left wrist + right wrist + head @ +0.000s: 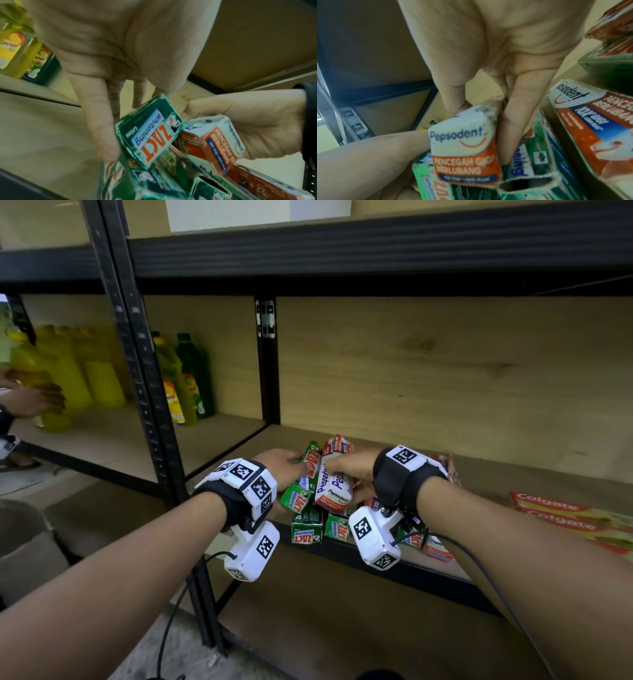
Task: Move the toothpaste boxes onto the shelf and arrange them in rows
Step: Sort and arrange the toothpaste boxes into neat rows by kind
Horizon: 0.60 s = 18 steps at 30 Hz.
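Toothpaste boxes: loose heap at the front edge of the shelf (pixel 445 470), middle bay, not yet in rows. Heap mixes green ZACT boxes and white-and-orange Pepsodent boxes, lying at odd angles, some stacked on others.

Left hand (pixel 284 465): fingers and thumb curled round one green ZACT box (pixel 150 129), held by its long sides, lifted and tilted above the heap.

Right hand (pixel 349 467): thumb and fingers clamped on one white Pepsodent box (pixel 465 148), gripped across the long faces; end flap faces the right wrist camera. The two held boxes sit just beside each other; contact between them cannot be confirmed.

Further ZACT boxes (pixel 306 530) lie under the hands with ends at the shelf lip. One green box (pixel 529 181) in the heap has an open, slightly crushed end.

Handling judgement: thin cardboard cartons, light, stiff along the length but easily dented at corners and flaps. Glossy print, likely a little slick. Best hold is across the two long side faces near mid-length, light squeeze; avoid the end flaps, which look worn. The open-ended box may let its tube slide out if tipped.

Outward: Colgate boxes (pixel 561 515) lie flat farther right on the same shelf, well apart from the heap. Yellow and green bottles (pixel 178 385) stand in the left bay. Another person's hand (pixel 32 400) is at the far-left bottles
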Tool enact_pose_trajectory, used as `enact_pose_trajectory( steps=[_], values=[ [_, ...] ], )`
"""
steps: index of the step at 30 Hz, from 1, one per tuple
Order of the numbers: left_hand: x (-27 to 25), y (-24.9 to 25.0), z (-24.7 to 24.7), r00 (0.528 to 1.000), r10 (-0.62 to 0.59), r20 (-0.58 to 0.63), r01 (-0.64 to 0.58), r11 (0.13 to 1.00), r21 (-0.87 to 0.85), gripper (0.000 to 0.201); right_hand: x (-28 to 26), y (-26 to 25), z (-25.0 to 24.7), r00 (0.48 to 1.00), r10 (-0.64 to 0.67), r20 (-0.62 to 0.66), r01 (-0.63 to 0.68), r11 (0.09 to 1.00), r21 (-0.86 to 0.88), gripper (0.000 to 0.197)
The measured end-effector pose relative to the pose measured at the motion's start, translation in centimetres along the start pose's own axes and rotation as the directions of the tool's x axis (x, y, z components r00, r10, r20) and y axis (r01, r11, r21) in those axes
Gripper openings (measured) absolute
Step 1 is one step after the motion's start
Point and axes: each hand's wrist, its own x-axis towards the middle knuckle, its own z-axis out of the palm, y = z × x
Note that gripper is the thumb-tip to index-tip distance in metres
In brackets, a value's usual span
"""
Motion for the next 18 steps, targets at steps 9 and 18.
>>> enact_pose_trajectory(
  steps=[9,18],
  values=[
    [-0.6,0.5,0.3,0.996,0.081,-0.040,-0.073,0.982,0.176,0.047,-0.9,0.3,-1.0,0.997,0.066,0.037,-0.065,0.998,-0.023,0.013],
    [-1.6,4.5,1.8,0.975,0.179,-0.129,-0.099,0.878,0.469,0.051,-3.1,0.9,-5.5,0.994,0.013,-0.111,-0.019,0.999,-0.050,0.017]
  ],
)
